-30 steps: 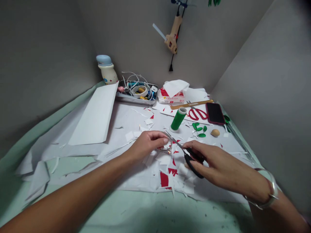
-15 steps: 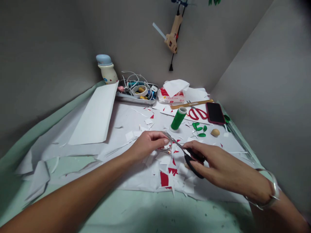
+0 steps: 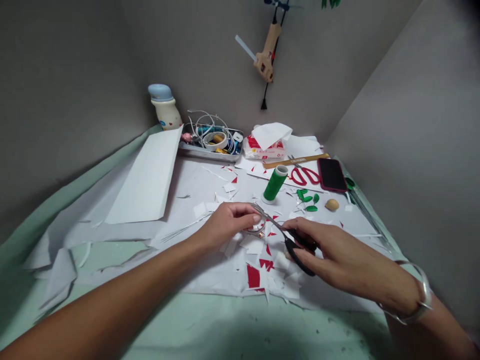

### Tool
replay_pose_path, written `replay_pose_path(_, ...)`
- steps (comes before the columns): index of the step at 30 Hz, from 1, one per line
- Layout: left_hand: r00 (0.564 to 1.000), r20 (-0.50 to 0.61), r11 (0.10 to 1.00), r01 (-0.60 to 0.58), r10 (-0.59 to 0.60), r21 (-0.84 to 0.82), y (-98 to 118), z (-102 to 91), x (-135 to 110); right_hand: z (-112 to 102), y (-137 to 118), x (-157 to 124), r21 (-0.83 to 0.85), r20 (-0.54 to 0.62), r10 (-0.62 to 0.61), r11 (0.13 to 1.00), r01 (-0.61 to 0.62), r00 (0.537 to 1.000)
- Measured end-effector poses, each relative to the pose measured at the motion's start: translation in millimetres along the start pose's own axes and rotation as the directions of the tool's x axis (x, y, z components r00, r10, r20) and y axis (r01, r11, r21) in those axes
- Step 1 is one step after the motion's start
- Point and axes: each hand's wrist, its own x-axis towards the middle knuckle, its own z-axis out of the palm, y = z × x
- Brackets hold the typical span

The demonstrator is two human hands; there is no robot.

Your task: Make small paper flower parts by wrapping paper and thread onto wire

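Right now, the right hand (image 3: 324, 247) is gripping black-handled scissors (image 3: 300, 263), their long axis pointing toward 10 o'clock, with the tips reaching the left hand (image 3: 227, 225), which is pinching a thin loop (image 3: 255, 230) (wire, perhaps) above paper scraps (image 3: 255, 247) toward 6 o'clock on the table (image 3: 225, 320).

Black-handled scissors (image 3: 305, 244), slim steel blades slanting up-left
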Motion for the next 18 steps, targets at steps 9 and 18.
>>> replay_pose_path(9, 1.0, 0.012, 1.0, 0.001, -0.001, -0.002, -1.5, -0.8, 0.9, -1.0, -2.3, -2.3, -0.005, 0.011, 0.016, 1.0, -0.016, 1.0)
replay_pose_path(18, 1.0, -0.001, 1.0, -0.003, 0.003, 0.005, -2.6, -0.7, 1.0, 0.4, 0.5, -2.5, -0.023, 0.007, 0.012, 1.0, -0.012, 1.0)
